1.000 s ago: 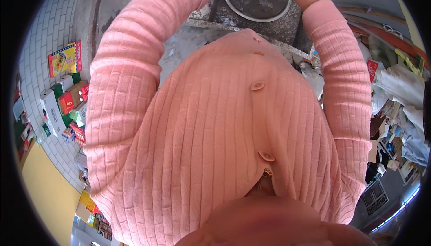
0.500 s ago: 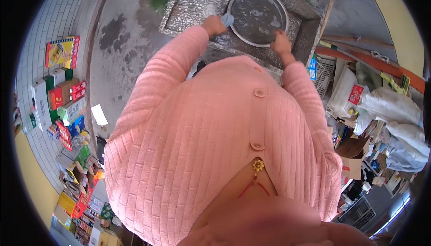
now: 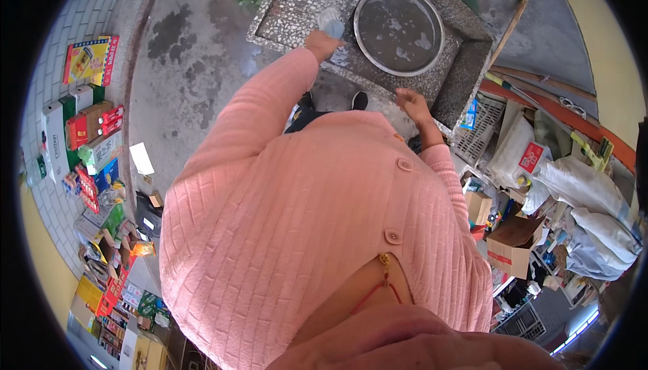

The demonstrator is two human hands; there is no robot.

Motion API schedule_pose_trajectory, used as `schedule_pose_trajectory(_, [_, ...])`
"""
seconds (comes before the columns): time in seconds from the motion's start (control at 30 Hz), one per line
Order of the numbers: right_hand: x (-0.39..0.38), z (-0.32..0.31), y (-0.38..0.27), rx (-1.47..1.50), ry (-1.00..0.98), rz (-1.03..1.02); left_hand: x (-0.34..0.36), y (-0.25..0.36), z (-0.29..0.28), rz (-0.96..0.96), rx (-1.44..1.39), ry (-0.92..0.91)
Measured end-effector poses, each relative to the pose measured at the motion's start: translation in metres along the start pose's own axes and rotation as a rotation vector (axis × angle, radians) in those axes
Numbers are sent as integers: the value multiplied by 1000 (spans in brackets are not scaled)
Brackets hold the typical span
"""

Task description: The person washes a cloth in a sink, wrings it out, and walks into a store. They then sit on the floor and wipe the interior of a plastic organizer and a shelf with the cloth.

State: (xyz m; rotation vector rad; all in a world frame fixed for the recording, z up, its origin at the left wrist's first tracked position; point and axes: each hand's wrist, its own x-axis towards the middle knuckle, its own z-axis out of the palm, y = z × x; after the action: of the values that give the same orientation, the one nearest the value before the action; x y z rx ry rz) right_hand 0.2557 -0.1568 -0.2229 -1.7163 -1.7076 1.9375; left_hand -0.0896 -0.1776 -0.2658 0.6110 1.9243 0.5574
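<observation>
Facing a speckled stone sink (image 3: 466,76), I am bending over its boxy, rough trough and the flat slab (image 3: 287,19) at its side, where pale chips are showing through the grey. A round metal basin (image 3: 407,74) is sitting in the trough, its smooth rim circling cloudy water (image 3: 395,22) on which patches of foam are floating. My left hand (image 3: 322,45) is meeting a small pale-blue thing (image 3: 333,29) on the slab, lying at about one o'clock from my knuckles; I cannot tell how closed my fingers are or whether they are gripping it. The basin is standing at three o'clock from that hand. My right hand (image 3: 413,105) is hanging over the sink's near edge, loosely open and holding nothing, with the basin rising towards twelve o'clock. A wooden pole (image 3: 509,34) is leaning at two o'clock from it, while wet-stained concrete floor (image 3: 209,87) is stretching wide at nine o'clock from my left.
</observation>
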Motion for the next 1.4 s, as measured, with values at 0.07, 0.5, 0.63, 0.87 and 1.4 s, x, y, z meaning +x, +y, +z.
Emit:
schedule_pose_trajectory(0.07, [11,-3,-12,67,-66,-61,-4,-6,-5,-20,-441,-132])
schedule_pose_trajectory(0.5, [29,43,-199,971,-784,-461,-213,57,32,191,-1545,-691])
schedule_pose_trajectory(0.63, [26,12,-194,1007,-796,-306,-243,103,43,314,-891,-240])
schedule_pose_trajectory(0.87, [65,-16,-150,593,59,-130,-209,128,98,873,644,307])
schedule_pose_trajectory(1.4, [-122,-134,-249,-771,502,-1837,-261,206,58,178,-1406,-1516])
